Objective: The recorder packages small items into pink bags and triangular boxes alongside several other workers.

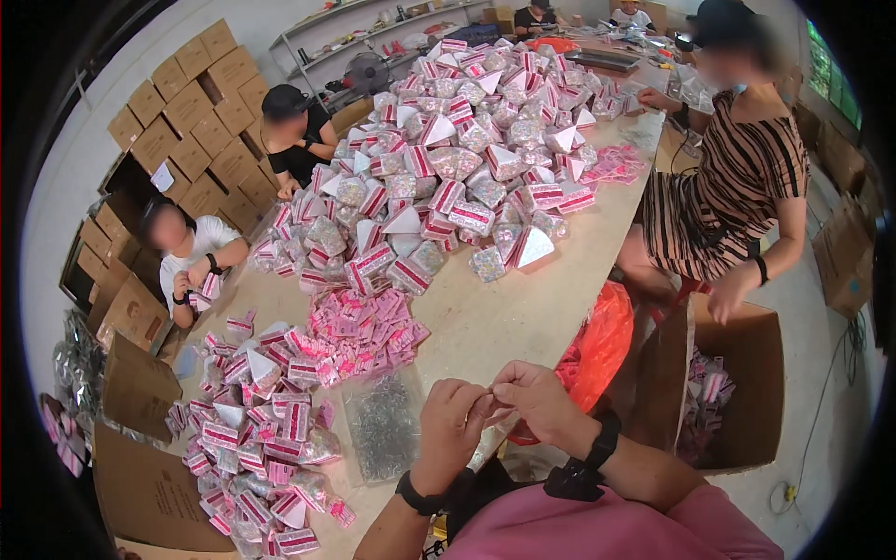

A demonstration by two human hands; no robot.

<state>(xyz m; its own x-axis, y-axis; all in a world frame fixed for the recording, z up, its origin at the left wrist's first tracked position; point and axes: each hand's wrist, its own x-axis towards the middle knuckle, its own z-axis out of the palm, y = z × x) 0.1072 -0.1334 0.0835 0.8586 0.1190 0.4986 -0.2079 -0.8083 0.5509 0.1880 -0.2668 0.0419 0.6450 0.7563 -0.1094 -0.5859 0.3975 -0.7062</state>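
Observation:
My left hand [453,418] and my right hand [536,398] meet at the table's near edge, their fingertips pinched together. Whatever sits between them is too small to make out. Just left of my left hand, a transparent shallow tray [358,444] holds many tiny thin pieces. Beyond the tray lies a heap of small pink cards [366,327]. To the left spreads a pile of transparent bags with pink-and-white striped card tops [271,439].
A much larger heap of similar bags [448,168] covers the table's far half. An orange-red plastic bag [597,345] hangs by the right edge. An open carton [747,383] with packs stands on the floor. Co-workers sit left and far; one person [747,177] is at right.

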